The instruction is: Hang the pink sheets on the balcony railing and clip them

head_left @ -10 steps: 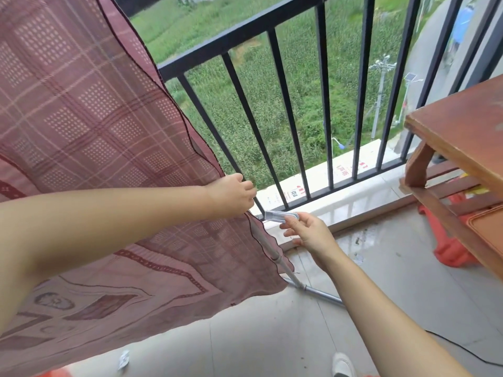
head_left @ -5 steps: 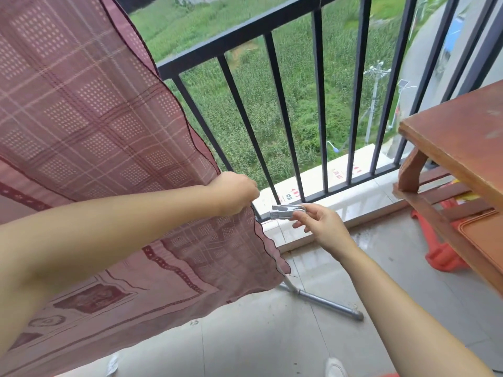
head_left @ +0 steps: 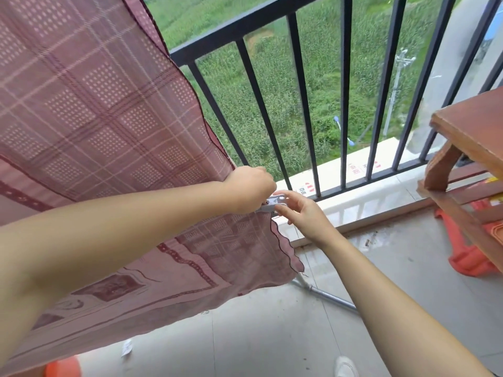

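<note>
Both hands [head_left: 272, 197] at sheet [head_left: 103, 110] w/ clip [head_left: 273, 204]

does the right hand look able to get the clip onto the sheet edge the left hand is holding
Probably yes. The right hand already holds the clip right against the left hand, which pinches the pink sheet edge; nothing lies between them. Whether the clip has bitten yet is hidden.

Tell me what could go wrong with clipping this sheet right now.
1. The small grey plastic clip sits in the right hand close to the open black metal railing; a slip might drop it outside.
2. The left hand pinches only the pink checked sheet edge; it may slide.
</note>
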`<state>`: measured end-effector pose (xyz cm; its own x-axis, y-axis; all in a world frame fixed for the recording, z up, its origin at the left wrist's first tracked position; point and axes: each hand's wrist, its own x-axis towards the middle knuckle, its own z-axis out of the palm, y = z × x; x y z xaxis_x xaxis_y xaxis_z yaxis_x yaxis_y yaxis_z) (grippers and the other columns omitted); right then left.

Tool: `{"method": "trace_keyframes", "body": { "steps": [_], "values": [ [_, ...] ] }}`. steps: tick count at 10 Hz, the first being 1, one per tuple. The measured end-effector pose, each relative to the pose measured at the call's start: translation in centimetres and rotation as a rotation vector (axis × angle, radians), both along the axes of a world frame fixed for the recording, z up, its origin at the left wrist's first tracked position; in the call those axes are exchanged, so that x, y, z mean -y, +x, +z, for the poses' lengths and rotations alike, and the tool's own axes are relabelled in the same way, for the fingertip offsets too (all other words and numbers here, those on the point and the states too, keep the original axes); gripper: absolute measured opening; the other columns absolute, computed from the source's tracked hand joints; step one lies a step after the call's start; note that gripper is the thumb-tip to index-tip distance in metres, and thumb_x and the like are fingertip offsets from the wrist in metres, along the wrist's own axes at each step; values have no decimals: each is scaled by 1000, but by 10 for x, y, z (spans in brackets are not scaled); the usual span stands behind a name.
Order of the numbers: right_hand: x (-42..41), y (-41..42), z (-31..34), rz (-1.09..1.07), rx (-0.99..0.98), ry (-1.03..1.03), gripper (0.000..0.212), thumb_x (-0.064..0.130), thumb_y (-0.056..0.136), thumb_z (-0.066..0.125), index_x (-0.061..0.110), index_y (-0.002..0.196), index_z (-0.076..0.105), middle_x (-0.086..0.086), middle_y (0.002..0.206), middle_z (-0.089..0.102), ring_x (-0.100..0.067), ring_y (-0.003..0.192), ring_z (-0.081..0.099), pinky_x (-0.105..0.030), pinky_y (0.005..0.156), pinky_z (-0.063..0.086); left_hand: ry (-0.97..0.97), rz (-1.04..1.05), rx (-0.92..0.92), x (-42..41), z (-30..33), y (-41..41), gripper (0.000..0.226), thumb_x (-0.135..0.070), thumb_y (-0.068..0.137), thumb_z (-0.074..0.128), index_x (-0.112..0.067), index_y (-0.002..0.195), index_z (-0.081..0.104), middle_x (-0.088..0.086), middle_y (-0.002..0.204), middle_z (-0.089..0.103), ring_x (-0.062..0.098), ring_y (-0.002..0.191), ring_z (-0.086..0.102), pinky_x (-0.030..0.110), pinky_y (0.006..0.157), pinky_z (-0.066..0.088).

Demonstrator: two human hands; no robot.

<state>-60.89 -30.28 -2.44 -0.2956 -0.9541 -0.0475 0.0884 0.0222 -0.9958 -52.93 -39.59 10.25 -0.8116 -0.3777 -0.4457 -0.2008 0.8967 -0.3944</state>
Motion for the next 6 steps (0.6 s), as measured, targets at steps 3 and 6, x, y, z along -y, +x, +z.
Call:
{"method": "trace_keyframes", "body": {
  "steps": [3,6],
  "values": [
    [-8,-2,7,62,-37,110,39,17,89,58,21,126,47,0,106,54,-5,83,56,-18,68,47,-138,0,136,-13,-4,-1,19,-8,88,53,-12,104,62,4,109,64,27,103,60,32,70,42],
    [-28,3,44,-30,-517,117,44,30,86,60,14,125,50,-6,117,54,-16,103,56,-35,92,48,-164,-269,-312,-50,14,45,21,-17,73,68,-16,94,65,4,94,64,23,89,62,30,72,47]
  ]
}}
